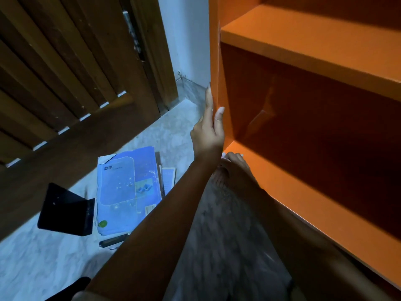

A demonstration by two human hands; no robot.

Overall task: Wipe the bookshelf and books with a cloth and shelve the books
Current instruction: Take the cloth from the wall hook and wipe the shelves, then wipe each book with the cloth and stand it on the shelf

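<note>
Left hand (208, 131): we see its fingers straight and pressed together, laid flat against the outer face of the bookshelf's (303, 46) left side panel (214, 61), with the thumb lying straight on the panel's front edge.

Right hand (235, 172): it sits at the front left corner of the bookshelf's lower shelf board (282, 183), just below the left hand. Its fingers are bent over a white cloth (224, 156), of which we make out only a small edge, touching the board. The hand is blurred, so we cannot tell the grip more exactly.

We see no books in the two compartments of the bookshelf that show. The books (128, 190) lie in a loose stack on the floor (43, 257), left of the bookshelf and apart from it, a pale blue cover uppermost. A black bookend (67, 210) stands just beside the stack, on the side farther from the bookshelf. Beyond these, also left of the bookshelf, we note a dark slatted wooden door (76, 72) and a strip of pale wall (186, 40) between door and side panel.
</note>
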